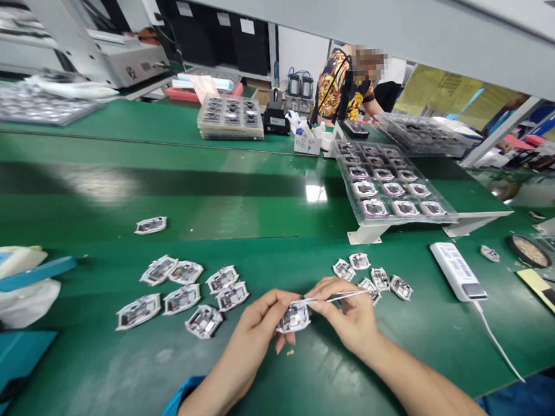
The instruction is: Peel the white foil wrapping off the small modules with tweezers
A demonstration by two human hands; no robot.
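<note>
My left hand (264, 323) grips a small white watch-type case (293, 319) by its left side, with its open face and circuit parts turned up. In my right hand (351, 319) is a slim pair of pale tweezers (342, 296), pinched between thumb and fingers. The tweezers' tip meets the upper edge of the held case; the exact contact is too small to make out. Left of my hands, several similar cases (204, 322) lie loose on the green table (128, 377). Another small group of cases (380, 279) rests just beyond my right hand.
A clear tray (359, 213) of cases stands on a raised shelf at right. Near it lies a white device (457, 272) with a cable. Stacked trays (230, 118) and a white box (306, 144) sit farther back. Behind them, a person (345, 86) leans over.
</note>
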